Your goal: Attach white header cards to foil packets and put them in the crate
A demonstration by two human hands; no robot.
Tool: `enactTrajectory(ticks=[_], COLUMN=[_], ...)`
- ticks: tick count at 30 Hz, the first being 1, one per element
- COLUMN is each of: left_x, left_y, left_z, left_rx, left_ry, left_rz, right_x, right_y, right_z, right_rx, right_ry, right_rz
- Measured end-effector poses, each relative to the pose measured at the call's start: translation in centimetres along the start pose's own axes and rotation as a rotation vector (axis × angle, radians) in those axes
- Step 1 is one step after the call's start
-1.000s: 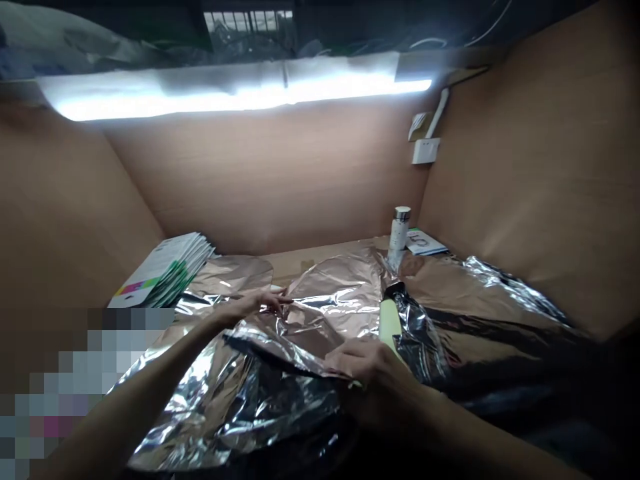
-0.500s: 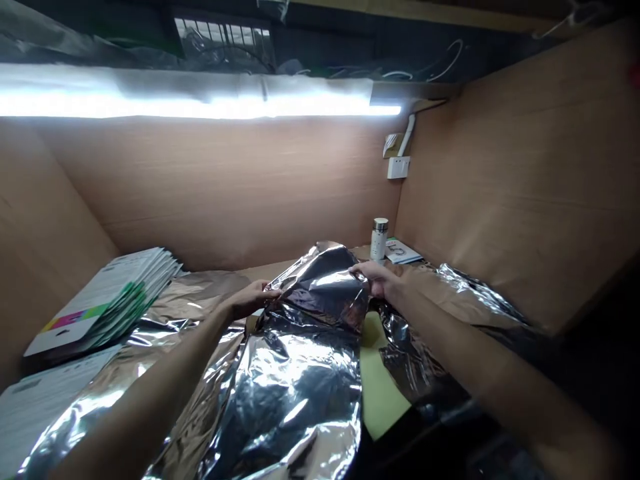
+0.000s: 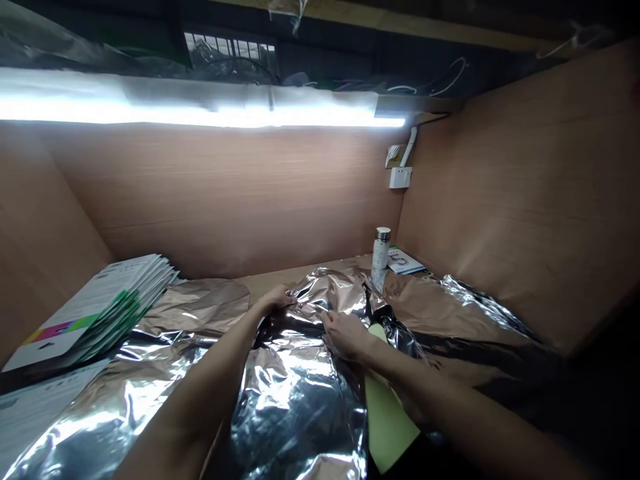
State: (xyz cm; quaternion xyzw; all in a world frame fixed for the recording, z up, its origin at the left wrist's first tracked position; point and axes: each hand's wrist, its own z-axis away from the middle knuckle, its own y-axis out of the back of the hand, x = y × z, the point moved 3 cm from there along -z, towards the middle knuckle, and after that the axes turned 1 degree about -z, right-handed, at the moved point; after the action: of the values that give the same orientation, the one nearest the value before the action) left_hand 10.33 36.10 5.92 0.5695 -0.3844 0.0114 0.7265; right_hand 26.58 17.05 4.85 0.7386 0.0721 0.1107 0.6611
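Note:
A crumpled shiny silver foil sheet (image 3: 295, 400) lies in front of me; whether it is a single sheet or a bag, I cannot tell. My left hand (image 3: 276, 300) is closed on its far left edge, fingertips partly hidden by the foil. My right hand (image 3: 345, 335) pinches a fold of the same foil with thumb and fingers, a little nearer to me and to the right. Under my right wrist, a pale yellow-green sheet (image 3: 387, 420) sticks out beside the foil.
At left lies a fanned stack of printed cards (image 3: 100, 310). A white bottle with a metal lid (image 3: 381, 248) stands at the back right, by a booklet (image 3: 406, 261). More foil (image 3: 480, 303) covers the right side. Board walls (image 3: 240, 200) enclose the table under a bright lamp (image 3: 200, 117).
My right hand has moved left and towards me, closer to my left hand. My left hand has shifted slightly right. The raised far part of the foil has dropped lower and crumpled.

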Motion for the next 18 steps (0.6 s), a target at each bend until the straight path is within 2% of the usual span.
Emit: enactTrajectory(ticks=[3,6,9,12,14,16,18], left_x=[1.6,2.6,2.2,2.0,2.8,4.4,6.4], left_y=[0.2,-0.8,-1.5,-0.5,0.9,2.5,2.6], left_z=[1.2,3.8,6.4,7.3,7.1,6.5,6.1], left_rx=[0.073,-0.012,-0.092,-0.039,0.073,0.269,0.397], left_ry=[-0.147,-0.351,-0.444,-0.425,-0.394,-0.272,-0.111], left_rz=[-0.113,-0.21,-0.3,-0.331,-0.328,-0.136,0.145], right_x=[-0.3,-0.3,-0.3,0.1,0.7,1.4,1.9], right_y=[-0.5,-0.3,0.0,0.5,1.4,2.8,4.4], right_z=[-0.2,0.2,0.8,0.7,0.1,-0.5,-0.9], right_rx=[-0.014,-0.003,0.021,0.028,0.048,0.102,0.176], right_ry=[-0.033,-0.017,-0.023,-0.072,-0.121,-0.186,-0.258], right_rz=[0.012,0.006,-0.016,-0.042,-0.067,-0.091,-0.105])
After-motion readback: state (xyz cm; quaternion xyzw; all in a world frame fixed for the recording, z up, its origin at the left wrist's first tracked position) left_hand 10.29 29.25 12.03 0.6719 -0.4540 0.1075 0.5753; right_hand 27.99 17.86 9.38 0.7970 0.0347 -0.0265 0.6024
